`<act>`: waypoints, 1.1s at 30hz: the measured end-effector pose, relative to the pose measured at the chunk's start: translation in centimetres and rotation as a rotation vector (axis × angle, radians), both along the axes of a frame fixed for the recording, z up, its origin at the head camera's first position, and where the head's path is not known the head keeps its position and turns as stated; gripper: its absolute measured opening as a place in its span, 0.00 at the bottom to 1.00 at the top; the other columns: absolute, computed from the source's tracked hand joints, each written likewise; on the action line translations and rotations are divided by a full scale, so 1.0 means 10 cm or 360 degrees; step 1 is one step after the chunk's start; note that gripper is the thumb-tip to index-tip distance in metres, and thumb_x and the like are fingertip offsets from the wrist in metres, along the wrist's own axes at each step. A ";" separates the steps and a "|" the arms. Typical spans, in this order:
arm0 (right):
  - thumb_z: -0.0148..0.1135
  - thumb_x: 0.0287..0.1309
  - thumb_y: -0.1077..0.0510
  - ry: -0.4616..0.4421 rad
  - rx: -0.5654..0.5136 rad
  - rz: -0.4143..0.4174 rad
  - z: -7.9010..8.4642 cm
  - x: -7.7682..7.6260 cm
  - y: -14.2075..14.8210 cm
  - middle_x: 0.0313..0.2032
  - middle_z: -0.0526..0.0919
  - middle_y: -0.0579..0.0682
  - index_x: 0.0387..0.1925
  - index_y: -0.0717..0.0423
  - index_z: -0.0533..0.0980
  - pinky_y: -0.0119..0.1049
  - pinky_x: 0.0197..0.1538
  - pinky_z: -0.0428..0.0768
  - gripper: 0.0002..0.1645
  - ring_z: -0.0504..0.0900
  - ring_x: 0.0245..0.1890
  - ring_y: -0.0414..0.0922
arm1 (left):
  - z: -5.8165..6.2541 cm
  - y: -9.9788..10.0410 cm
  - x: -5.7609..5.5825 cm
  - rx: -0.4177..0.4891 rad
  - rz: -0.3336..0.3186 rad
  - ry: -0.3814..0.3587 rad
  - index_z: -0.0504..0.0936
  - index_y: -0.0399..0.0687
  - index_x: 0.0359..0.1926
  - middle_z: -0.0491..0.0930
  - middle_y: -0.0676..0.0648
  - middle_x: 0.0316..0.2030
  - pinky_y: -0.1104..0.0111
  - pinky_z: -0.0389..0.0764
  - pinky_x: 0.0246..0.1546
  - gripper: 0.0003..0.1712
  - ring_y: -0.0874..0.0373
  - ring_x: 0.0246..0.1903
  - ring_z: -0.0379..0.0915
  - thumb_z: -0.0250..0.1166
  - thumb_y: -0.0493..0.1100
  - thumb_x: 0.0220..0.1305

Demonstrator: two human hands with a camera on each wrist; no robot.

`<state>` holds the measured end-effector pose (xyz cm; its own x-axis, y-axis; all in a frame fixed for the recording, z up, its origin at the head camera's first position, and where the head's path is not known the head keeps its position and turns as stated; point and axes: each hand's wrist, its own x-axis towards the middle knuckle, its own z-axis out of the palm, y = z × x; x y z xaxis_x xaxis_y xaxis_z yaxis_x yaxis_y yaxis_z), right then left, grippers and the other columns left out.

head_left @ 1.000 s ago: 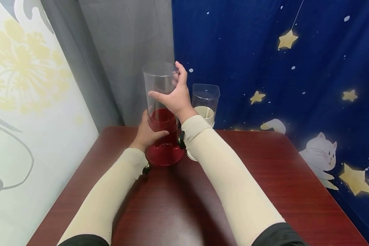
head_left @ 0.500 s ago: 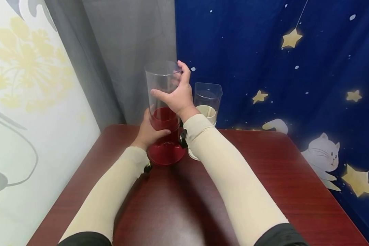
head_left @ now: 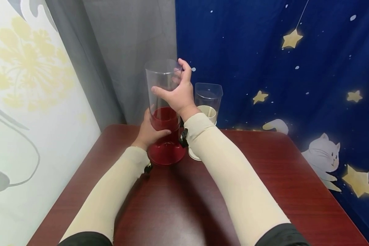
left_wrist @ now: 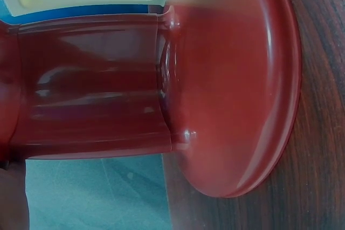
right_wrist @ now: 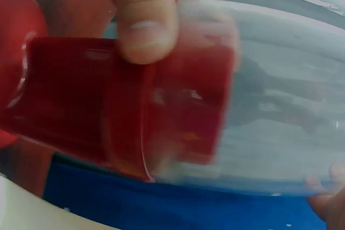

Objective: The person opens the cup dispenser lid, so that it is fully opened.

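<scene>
At the back of the table stands a red plastic stand (head_left: 166, 153) with a round foot and a narrower column. A tall clear plastic cylinder (head_left: 160, 78) fits over the red collar at its top, as the right wrist view shows. My left hand (head_left: 149, 131) grips the stand where collar and cylinder meet, its thumb across the front. Higher up, my right hand (head_left: 179, 94) holds the cylinder's side near the rim, thumb in front and fingers round the far right. In the left wrist view the red foot (left_wrist: 226, 95) rests on the table.
Just right of the red stand is a similar cream stand (head_left: 207, 111) topped by a clear squarish container (head_left: 208, 93), partly behind my right forearm. The dark red wooden table (head_left: 249, 164) reaches a grey curtain (head_left: 129, 41) and a blue star-patterned curtain (head_left: 233, 51).
The cylinder's rim and my right hand sit slightly higher over the red stand than half a second ago. My left hand keeps its hold; the head view has shifted a little.
</scene>
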<state>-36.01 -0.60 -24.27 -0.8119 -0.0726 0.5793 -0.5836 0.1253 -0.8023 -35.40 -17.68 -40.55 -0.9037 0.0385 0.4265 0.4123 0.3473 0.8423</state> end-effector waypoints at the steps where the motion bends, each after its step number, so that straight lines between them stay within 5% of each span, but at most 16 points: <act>1: 0.88 0.41 0.46 0.0008 -0.0011 -0.0002 0.04 0.00 0.01 0.70 0.72 0.49 0.78 0.32 0.52 0.37 0.61 0.83 0.70 0.78 0.65 0.42 | 0.00 0.00 0.00 -0.0007 0.0004 -0.0003 0.44 0.64 0.84 0.66 0.45 0.76 0.45 0.72 0.72 0.74 0.47 0.74 0.65 0.87 0.50 0.47; 7: 0.86 0.44 0.47 0.0043 -0.0017 0.0045 0.37 0.07 0.12 0.73 0.69 0.49 0.79 0.29 0.48 0.41 0.63 0.82 0.70 0.76 0.67 0.41 | 0.01 -0.01 0.02 -0.0012 0.0027 -0.0065 0.46 0.68 0.83 0.66 0.46 0.76 0.44 0.76 0.68 0.71 0.46 0.73 0.65 0.86 0.53 0.48; 14: 0.86 0.44 0.49 0.0057 -0.0016 0.0086 0.54 0.19 0.21 0.75 0.66 0.45 0.79 0.31 0.48 0.41 0.66 0.80 0.70 0.74 0.68 0.43 | 0.02 -0.02 0.08 -0.0041 0.0031 -0.0065 0.51 0.72 0.82 0.67 0.46 0.75 0.43 0.81 0.62 0.66 0.45 0.72 0.67 0.85 0.52 0.51; 33: 0.85 0.44 0.54 0.0151 -0.0092 0.0253 0.52 0.55 0.48 0.69 0.72 0.46 0.77 0.35 0.51 0.45 0.67 0.77 0.66 0.77 0.66 0.45 | -0.04 0.00 0.06 -0.0007 -0.0078 0.0186 0.62 0.56 0.78 0.74 0.44 0.69 0.44 0.78 0.66 0.58 0.45 0.66 0.73 0.85 0.39 0.50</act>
<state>-30.47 4.22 -19.10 -0.7344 -0.1597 0.6597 -0.6658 -0.0193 -0.7459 -34.81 -17.67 -40.92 -0.8448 0.0832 0.5286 0.5241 0.3280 0.7859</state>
